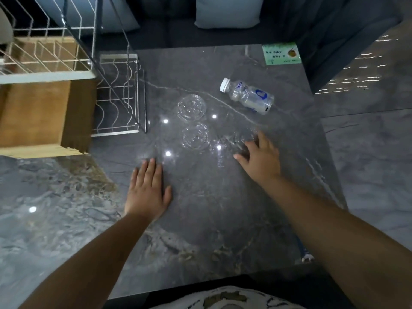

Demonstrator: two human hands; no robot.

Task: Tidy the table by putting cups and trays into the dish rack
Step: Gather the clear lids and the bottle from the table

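Three clear glass cups stand on the dark marble table (223, 208): one farther back (191, 107), one nearer (196, 136), and a third (242, 137) to their right. My right hand (259, 158) reaches over that third cup, its spread fingers at the rim; whether they touch it is unclear. My left hand (148, 189) lies flat on the table, fingers straight, nearer than the two cups and holding nothing. The white wire dish rack (118, 94) stands at the left, with an upper tier of plate slots (46, 54) and a wooden tray (38, 112) under it.
A clear plastic bottle (247, 95) with a white cap lies on its side behind the cups. A green card (281, 54) sits at the table's far right corner. Cushions (227, 12) lie on a seat beyond the table. Marble floor surrounds the table.
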